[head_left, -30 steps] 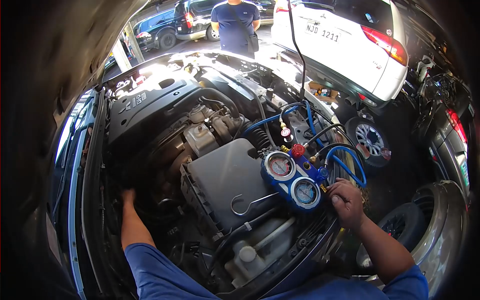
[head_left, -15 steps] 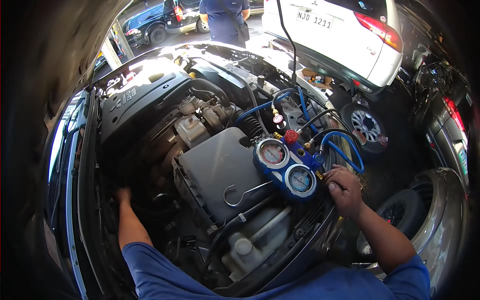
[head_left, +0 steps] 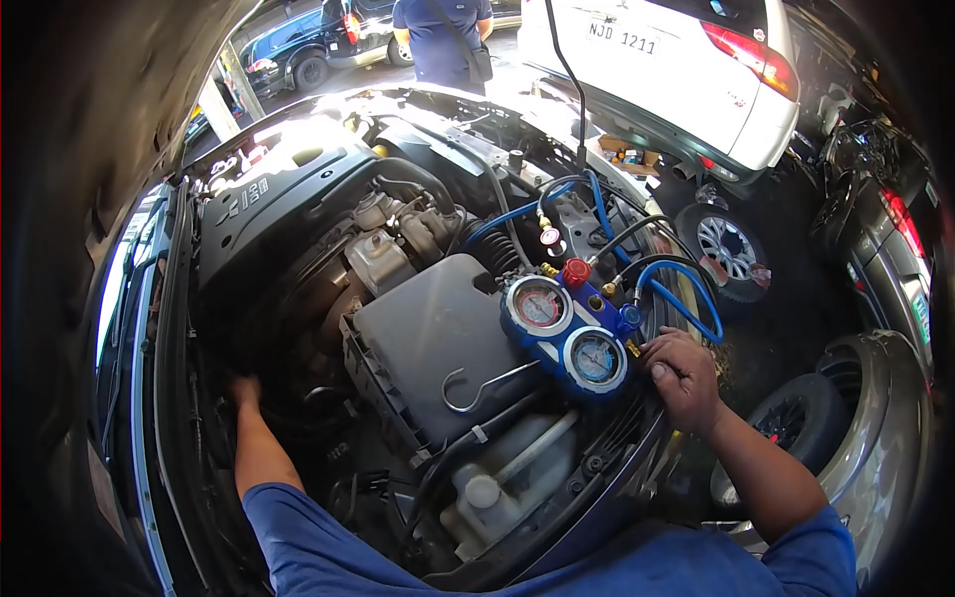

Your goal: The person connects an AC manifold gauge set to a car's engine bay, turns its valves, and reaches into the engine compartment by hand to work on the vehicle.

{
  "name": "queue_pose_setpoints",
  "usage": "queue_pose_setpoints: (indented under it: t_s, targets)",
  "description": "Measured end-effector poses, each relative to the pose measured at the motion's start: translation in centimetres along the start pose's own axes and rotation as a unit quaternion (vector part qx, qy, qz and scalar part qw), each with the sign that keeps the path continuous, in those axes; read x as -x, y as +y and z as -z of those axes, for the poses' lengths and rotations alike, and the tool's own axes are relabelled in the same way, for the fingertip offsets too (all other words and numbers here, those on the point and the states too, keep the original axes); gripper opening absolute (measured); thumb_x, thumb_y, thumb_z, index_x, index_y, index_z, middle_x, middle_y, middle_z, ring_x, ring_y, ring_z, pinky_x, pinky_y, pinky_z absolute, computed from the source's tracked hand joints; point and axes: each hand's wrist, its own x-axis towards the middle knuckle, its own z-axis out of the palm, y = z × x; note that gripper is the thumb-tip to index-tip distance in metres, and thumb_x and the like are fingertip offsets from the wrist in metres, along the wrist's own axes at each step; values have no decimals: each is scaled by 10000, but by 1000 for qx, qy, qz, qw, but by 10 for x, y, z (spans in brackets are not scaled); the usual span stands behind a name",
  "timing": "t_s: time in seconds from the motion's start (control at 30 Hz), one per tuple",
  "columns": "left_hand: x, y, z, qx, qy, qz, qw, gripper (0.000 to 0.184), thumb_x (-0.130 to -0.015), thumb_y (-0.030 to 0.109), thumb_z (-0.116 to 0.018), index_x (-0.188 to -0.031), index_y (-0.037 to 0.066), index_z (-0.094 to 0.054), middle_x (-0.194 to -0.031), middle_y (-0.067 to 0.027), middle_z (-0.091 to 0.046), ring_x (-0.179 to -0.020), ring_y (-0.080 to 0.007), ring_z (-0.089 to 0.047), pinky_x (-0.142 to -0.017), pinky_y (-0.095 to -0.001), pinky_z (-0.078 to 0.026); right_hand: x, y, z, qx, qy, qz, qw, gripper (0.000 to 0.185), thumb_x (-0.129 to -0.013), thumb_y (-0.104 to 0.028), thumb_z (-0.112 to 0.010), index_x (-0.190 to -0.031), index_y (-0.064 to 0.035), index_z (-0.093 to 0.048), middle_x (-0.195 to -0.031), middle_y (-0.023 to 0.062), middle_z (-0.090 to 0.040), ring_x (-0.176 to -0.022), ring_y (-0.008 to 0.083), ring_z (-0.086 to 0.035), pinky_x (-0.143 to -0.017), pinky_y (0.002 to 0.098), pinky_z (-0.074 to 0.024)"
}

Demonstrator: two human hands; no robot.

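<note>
My left hand (head_left: 245, 388) reaches down into the dark left side of the engine bay; shadow hides its fingers and whatever they touch. Curled closed, my right hand (head_left: 684, 373) rests at the fender edge, right beside the brass fitting of a blue manifold gauge set (head_left: 567, 336). What its fingers grip, if anything, is hidden. Two round dials, a red knob (head_left: 576, 272) and a blue knob (head_left: 630, 317) show on the gauge set. Its metal hook (head_left: 464, 396) lies over the black air filter box (head_left: 428, 338). A blue hose (head_left: 708, 316) loops off to the right.
A black engine cover (head_left: 288, 189) and a white fluid reservoir (head_left: 487, 497) sit in the bay. Beyond the fender are a loose wheel (head_left: 728, 247), another tire (head_left: 821, 423) and a white vehicle (head_left: 647, 90). A person (head_left: 443, 45) stands at the back.
The view has shifted very slightly. Both hands and the gauge set keep their places.
</note>
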Motion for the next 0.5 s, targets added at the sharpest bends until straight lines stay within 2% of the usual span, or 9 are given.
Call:
queue_pose_setpoints:
  t_s: [0.1, 0.2, 0.3, 0.4, 0.5]
  targets:
    - [-4, 1, 5, -197, -67, -74, 975, 751, -985, 454, -533, -1506, -77, -423, -1522, -299, -483, -1366, -410, -542, -1110, -473, -441, 0, 0, 0, 1, 0, -1, 1000, 175, -816, -184, -584, -821, -21, -649, -887, 172, -700, -951, 360, -695, -1065, 536, -454]
    - [4, -2, -5, -140, 68, -57, 986, 460, -992, 382, -523, -1167, 17, -743, -1258, -235, -705, -1184, -367, -687, -1011, -460, -524, 0, 1, -1, -2, 2, -3, 1000, 173, -816, -183, -584, -819, -22, -647, -885, 173, -700, -951, 362, -696, -1065, 537, -452]
    - [6, -1, -10, -123, 179, -84, 972, 466, -994, 378, -517, -1205, 20, -728, -1280, -234, -695, -1199, -373, -677, -1015, -463, -522, 0, 0, -1, -4, 4, -1, 1000, 168, -817, -181, -584, -816, -24, -645, -882, 175, -699, -950, 365, -696, -1064, 540, -451]
    - [7, 0, 4, -219, 0, -131, 967, 619, -1026, 451, -457, -1341, -54, -628, -1392, -276, -616, -1294, -408, -605, -1107, -509, -425, 0, 0, -1, -3, 5, -3, 1000, 163, -818, -177, -585, -815, -24, -644, -881, 177, -698, -951, 366, -696, -1064, 541, -450]
    - [12, -1, -7, 12, 117, -57, 991, 577, -1031, 423, -455, -1288, -46, -674, -1388, -277, -618, -1306, -408, -598, -1112, -530, -418, 0, -1, -1, -4, 5, -3, 1000, 160, -818, -173, -584, -816, -25, -645, -880, 177, -697, -952, 366, -695, -1064, 541, -450]
